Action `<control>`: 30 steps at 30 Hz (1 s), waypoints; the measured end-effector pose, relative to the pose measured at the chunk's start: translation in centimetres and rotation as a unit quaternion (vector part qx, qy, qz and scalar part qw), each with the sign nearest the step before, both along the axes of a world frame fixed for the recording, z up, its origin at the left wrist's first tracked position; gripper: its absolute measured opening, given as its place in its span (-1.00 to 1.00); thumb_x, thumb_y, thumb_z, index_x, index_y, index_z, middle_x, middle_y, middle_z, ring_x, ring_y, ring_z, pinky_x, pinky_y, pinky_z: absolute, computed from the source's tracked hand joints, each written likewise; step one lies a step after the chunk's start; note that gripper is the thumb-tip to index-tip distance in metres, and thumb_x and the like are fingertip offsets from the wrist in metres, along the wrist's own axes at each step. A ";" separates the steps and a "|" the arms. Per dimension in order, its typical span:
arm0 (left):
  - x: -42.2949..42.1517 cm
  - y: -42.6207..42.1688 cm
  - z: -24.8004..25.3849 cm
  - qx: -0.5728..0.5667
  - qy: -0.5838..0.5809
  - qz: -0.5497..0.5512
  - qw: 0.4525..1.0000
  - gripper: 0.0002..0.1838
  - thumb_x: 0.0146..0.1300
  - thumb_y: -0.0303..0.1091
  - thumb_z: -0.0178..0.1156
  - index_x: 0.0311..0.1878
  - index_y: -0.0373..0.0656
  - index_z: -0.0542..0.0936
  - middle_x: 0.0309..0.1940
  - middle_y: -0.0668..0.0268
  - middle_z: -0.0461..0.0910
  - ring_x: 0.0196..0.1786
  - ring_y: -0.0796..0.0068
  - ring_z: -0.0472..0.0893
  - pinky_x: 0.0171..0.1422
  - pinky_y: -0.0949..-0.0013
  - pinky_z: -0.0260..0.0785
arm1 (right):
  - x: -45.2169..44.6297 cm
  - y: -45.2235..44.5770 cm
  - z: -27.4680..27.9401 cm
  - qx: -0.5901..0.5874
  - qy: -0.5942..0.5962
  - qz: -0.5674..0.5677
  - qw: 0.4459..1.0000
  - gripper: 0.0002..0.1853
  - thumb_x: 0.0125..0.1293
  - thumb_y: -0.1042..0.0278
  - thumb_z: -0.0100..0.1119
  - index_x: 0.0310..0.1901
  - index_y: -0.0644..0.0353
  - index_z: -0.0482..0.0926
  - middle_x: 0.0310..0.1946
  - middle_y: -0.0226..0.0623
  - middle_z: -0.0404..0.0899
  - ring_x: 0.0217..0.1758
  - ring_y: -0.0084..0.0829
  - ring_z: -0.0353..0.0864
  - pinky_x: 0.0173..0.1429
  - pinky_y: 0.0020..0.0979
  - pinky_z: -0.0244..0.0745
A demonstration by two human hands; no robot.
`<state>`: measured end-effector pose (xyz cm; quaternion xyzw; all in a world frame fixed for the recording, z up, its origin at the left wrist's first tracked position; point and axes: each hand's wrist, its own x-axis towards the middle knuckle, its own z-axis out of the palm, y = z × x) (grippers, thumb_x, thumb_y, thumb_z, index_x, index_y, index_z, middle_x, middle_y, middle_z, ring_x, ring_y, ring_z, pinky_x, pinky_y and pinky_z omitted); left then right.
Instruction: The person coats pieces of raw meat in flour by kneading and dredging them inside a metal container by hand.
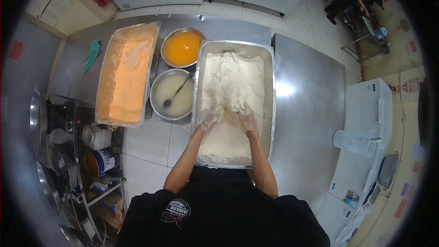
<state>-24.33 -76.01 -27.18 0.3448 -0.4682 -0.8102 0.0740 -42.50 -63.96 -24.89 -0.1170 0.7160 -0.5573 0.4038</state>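
Observation:
A deep metal pan [270, 77] of pale flour [228, 73] lies in front of me, the powder heaped toward its far end. Both hands wear clear plastic gloves dusted with flour. My left hand [209, 119] is at the pan's left side, its fingers loosely apart against the flour. To its right, my right hand [247, 120] reaches into the powder at the near side of the heap; flour and blur cover its fingertips, so their grip is unclear. Between the hands the flour is disturbed, with a shadowed hollow [228, 115].
Left of the pan stand a bowl of orange liquid [183, 48], a bowl of cloudy liquid [183, 96] with a dark-handled utensil [178, 90], and a pan of orange powder [130, 82]. A green glove [93, 56] lies farther left. Another person [350, 3] bends over a far table.

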 end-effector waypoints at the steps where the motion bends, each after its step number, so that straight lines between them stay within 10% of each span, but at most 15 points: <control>1: 1.4 0.0 2.5 -0.060 -0.070 -0.093 0.991 -0.51 0.13 0.00 -0.02 -0.04 -0.23 0.39 -0.19 0.27 0.43 -0.12 0.41 0.40 0.00 0.36 0.25 | -0.8 1.8 -0.4 0.015 0.027 0.036 0.999 -0.91 0.09 0.36 0.05 -0.48 0.16 0.42 -0.72 -0.45 0.39 -0.67 -0.57 0.32 -0.57 -0.51 0.25; 3: 4.0 1.0 5.4 -0.174 -0.205 -0.271 0.924 -0.47 0.12 0.01 -0.03 0.01 -0.22 0.35 -0.07 0.17 0.40 -0.04 0.30 0.38 0.08 0.31 0.23 | -1.6 6.3 -3.5 0.082 0.096 0.145 0.981 -0.92 0.08 0.37 0.06 -0.45 0.17 0.43 -0.70 -0.46 0.39 -0.65 -0.56 0.33 -0.53 -0.51 0.26; 7: 10.1 10.9 5.5 -0.617 -0.069 -0.144 0.771 -0.68 0.01 -0.26 0.02 -0.20 -0.27 0.44 -0.29 0.16 0.48 -0.15 0.25 0.46 -0.05 0.27 0.27 | 4.2 11.2 -12.8 -0.041 0.210 0.226 0.950 -0.93 0.06 0.40 0.06 -0.48 0.17 0.43 -0.68 -0.47 0.39 -0.62 -0.56 0.32 -0.50 -0.52 0.26; 10: 5.3 9.2 15.8 -0.529 -0.223 -0.193 0.796 -0.59 0.04 -0.21 -0.02 -0.05 -0.20 0.43 -0.10 0.04 0.43 0.03 0.15 0.37 0.14 0.17 0.17 | 8.9 2.8 -4.1 0.039 -0.099 -0.030 0.994 -0.89 0.11 0.42 -0.01 -0.31 0.19 0.37 -0.46 -0.38 0.43 -0.47 -0.54 0.37 -0.42 -0.52 0.28; 11: 5.3 9.1 15.5 -0.528 -0.223 -0.188 0.797 -0.59 0.04 -0.21 -0.02 -0.05 -0.20 0.43 -0.10 0.04 0.43 0.03 0.15 0.37 0.14 0.17 0.17 | 7.8 1.0 -5.8 0.086 0.341 0.069 0.934 -0.83 0.12 0.42 -0.01 -0.23 0.19 0.35 -0.40 -0.34 0.43 -0.42 -0.53 0.38 -0.36 -0.53 0.29; 13: 5.9 9.0 14.5 -0.650 -0.064 -0.086 0.752 -0.76 -0.03 -0.36 -0.02 -0.28 -0.25 0.47 -0.32 0.15 0.48 -0.19 0.15 0.44 -0.04 0.18 0.26 | 4.0 -3.4 -6.3 0.106 0.482 0.103 0.864 -0.59 0.12 0.21 0.02 -0.05 0.27 0.29 -0.20 -0.16 0.40 -0.17 -0.38 0.34 -0.09 -0.45 0.22; 17: 7.2 9.1 14.6 -0.614 -0.040 -0.075 0.785 -0.76 -0.10 -0.40 0.07 -0.29 -0.21 0.50 -0.24 0.14 0.48 -0.07 0.16 0.43 0.13 0.13 0.20 | -7.1 -10.3 -3.9 0.080 0.332 -0.009 0.940 -0.27 -0.02 -0.02 0.13 0.04 0.42 0.19 -0.03 0.00 0.28 0.03 -0.23 0.25 0.09 -0.36 0.15; 23: 6.7 8.3 12.8 -0.606 -0.012 -0.019 0.795 -0.77 -0.11 -0.34 0.13 -0.31 -0.15 0.52 -0.25 0.21 0.50 -0.09 0.20 0.45 0.14 0.08 0.20 | -15.3 -24.1 -3.1 0.126 0.318 0.209 0.916 0.02 -0.23 -0.18 0.28 0.11 0.51 0.11 0.07 0.09 0.25 0.19 -0.18 0.21 0.23 -0.35 0.12; 27: 6.2 7.7 14.8 -0.563 0.007 -0.037 0.826 -0.79 -0.10 -0.35 0.13 -0.32 -0.13 0.53 -0.23 0.22 0.50 -0.07 0.21 0.45 0.16 0.08 0.16 | -10.9 -22.5 3.0 0.198 0.332 0.308 0.869 -0.24 -0.03 -0.21 0.09 -0.02 0.39 0.33 -0.14 -0.11 0.47 -0.03 -0.35 0.43 0.05 -0.40 0.30; 30: 6.7 8.3 14.2 -0.576 0.000 -0.031 0.817 -0.79 -0.11 -0.37 0.12 -0.32 -0.14 0.52 -0.24 0.21 0.51 -0.07 0.21 0.44 0.17 0.08 0.16 | -8.8 -17.2 4.1 0.149 0.243 0.477 0.832 -0.06 -0.28 -0.28 0.24 0.02 0.40 0.30 -0.12 -0.04 0.43 -0.03 -0.23 0.41 0.05 -0.35 0.29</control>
